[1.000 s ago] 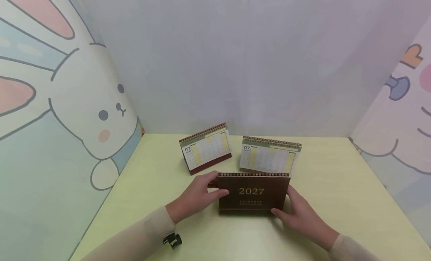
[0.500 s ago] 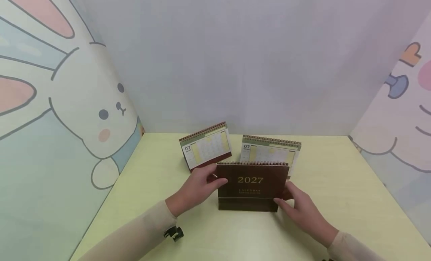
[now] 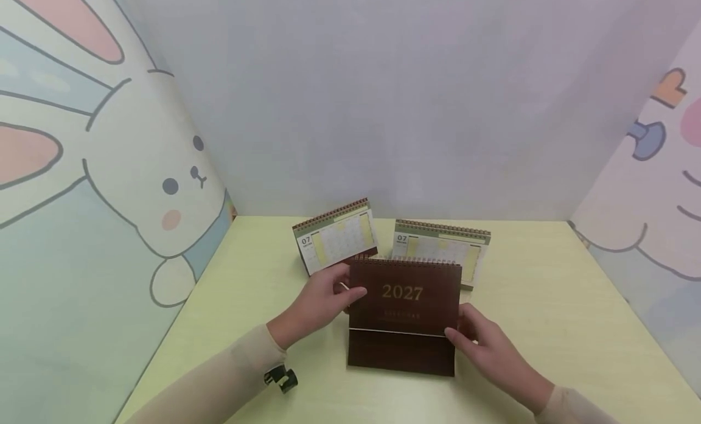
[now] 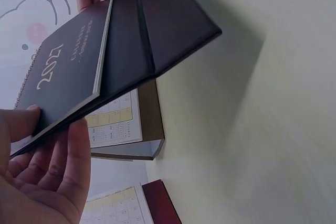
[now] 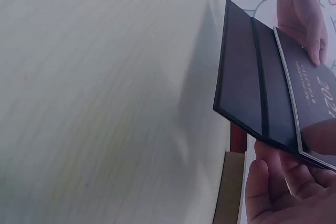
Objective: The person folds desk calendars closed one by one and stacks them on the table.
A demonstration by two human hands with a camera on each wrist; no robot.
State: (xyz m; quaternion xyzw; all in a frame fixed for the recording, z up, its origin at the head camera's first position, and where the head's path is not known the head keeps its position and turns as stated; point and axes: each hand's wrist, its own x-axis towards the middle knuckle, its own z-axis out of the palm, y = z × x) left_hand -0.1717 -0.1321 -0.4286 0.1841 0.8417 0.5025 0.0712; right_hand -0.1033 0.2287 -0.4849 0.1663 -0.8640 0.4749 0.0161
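A dark brown desk calendar (image 3: 404, 299) with gold "2027" lettering is held by both hands over the table. My left hand (image 3: 317, 302) pinches its left edge, thumb on the cover and fingers behind. At the lower right edge, my right hand (image 3: 490, 351) pinches it the same way. In the left wrist view the calendar (image 4: 68, 51) is folded nearly flat and tilted, its base flap (image 4: 176, 22) angled out above the table. Spiral rings run along its top edge. In the right wrist view, the right hand's fingers (image 5: 294, 179) lie under the board.
Two desk calendars stand behind on the pale yellow table (image 3: 263, 253): one with a red base (image 3: 339, 238) at left, turned at an angle, and one with a brown base (image 3: 438, 247) at right. Cartoon-printed panels (image 3: 137, 168) border the sides. A black clip (image 3: 282, 378) hangs at the left sleeve.
Both hands have raised the brown calendar off the table and tilted it back. Its base flap has swung out toward me, showing more below the cover. The two standing calendars stay put.
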